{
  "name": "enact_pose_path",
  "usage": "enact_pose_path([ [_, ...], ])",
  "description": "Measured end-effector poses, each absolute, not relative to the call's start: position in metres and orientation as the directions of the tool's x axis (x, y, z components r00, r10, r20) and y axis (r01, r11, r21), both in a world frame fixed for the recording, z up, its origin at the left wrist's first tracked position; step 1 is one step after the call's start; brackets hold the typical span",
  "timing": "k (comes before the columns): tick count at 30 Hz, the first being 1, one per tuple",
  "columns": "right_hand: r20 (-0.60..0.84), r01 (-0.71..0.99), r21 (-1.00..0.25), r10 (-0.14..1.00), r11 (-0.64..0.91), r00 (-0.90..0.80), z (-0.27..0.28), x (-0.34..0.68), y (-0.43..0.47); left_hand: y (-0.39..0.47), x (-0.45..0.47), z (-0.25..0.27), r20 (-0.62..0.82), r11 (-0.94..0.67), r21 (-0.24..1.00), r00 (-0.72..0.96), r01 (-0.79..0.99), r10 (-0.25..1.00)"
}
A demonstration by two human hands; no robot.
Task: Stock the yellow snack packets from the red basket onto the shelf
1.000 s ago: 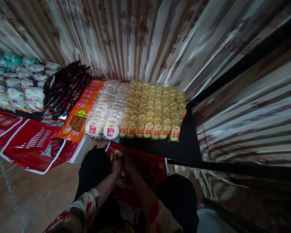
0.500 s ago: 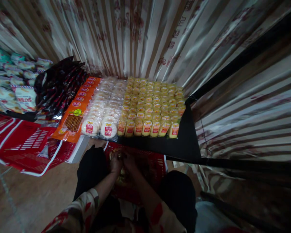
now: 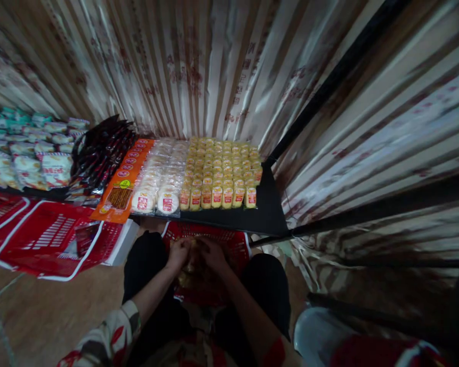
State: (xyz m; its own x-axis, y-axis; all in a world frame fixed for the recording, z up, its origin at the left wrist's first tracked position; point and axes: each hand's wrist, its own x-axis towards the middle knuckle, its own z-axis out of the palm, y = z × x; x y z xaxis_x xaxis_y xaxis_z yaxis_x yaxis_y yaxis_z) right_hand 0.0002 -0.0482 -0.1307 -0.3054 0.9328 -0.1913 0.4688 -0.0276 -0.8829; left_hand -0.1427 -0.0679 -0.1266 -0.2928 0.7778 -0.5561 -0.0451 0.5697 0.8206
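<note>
My left hand (image 3: 179,253) and my right hand (image 3: 213,255) are close together, low over a red basket (image 3: 235,242) between my knees. Both hands have their fingers curled inward around a small yellow-wrapped packet (image 3: 193,245); it is dim and mostly covered by the fingers. More shiny yellow packets (image 3: 186,280) lie in the basket below my hands. Just beyond the basket, on a black shelf (image 3: 262,214), stand tight rows of yellow-wrapped cakes (image 3: 217,196). Beside them are rows of round white crackers (image 3: 167,201) in clear wrappers.
Left along the shelf lie an orange snack packet (image 3: 118,191), dark packets (image 3: 103,148) and white-and-green bags (image 3: 55,168). A red basket with white handles (image 3: 53,234) stands at the left. Striped curtain (image 3: 199,66) hangs behind; a grey rounded object (image 3: 317,331) is at the lower right.
The camera view has shifted, so the shelf's right end appears further left and more floor shows. My hands stay together over the basket, with slightly changed finger positions.
</note>
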Motion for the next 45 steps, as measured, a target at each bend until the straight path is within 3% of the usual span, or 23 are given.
enact_pose_path([
  [4,-0.170,0.342,-0.938,0.931,-0.052,-0.323,-0.107,0.013,-0.056,-0.064,-0.139,-0.085,-0.653,0.619,0.752,-0.132,-0.225,0.746],
  [8,-0.154,0.172,-0.980,0.929,-0.101,-0.336,-0.087,0.025,-0.063,-0.063,-0.132,-0.053,-0.667,0.638,0.731,-0.056,-0.240,0.743],
  [17,-0.076,0.114,-0.992,0.978,-0.055,-0.193,-0.046,0.046,-0.064,-0.060,-0.109,-0.004,-0.385,0.392,0.916,0.084,-0.091,0.919],
  [21,-0.032,0.187,-0.982,0.995,-0.013,-0.098,-0.037,0.056,-0.063,-0.047,-0.094,0.010,-0.326,0.326,0.945,0.084,0.018,0.942],
  [24,0.006,0.359,-0.933,1.000,0.008,-0.008,-0.028,0.068,-0.061,-0.033,-0.081,0.018,-0.275,0.266,0.956,0.063,0.122,0.959],
  [28,0.173,0.638,-0.762,0.984,0.115,0.030,-0.013,0.083,-0.059,-0.013,-0.057,0.027,-0.192,0.176,0.962,0.059,0.208,0.980],
  [31,0.276,0.756,-0.637,0.960,0.152,0.040,-0.009,0.090,-0.055,0.000,-0.036,0.030,-0.155,0.134,0.959,0.066,0.248,0.986],
  [38,0.372,0.780,-0.618,0.911,0.101,0.176,-0.018,0.115,-0.022,0.026,0.010,0.033,-0.052,0.030,0.956,0.067,0.293,0.996],
  [45,0.336,0.721,-0.693,0.875,-0.021,0.348,-0.020,0.141,0.034,0.043,0.042,0.046,0.020,-0.033,0.966,0.053,0.257,0.998],
])
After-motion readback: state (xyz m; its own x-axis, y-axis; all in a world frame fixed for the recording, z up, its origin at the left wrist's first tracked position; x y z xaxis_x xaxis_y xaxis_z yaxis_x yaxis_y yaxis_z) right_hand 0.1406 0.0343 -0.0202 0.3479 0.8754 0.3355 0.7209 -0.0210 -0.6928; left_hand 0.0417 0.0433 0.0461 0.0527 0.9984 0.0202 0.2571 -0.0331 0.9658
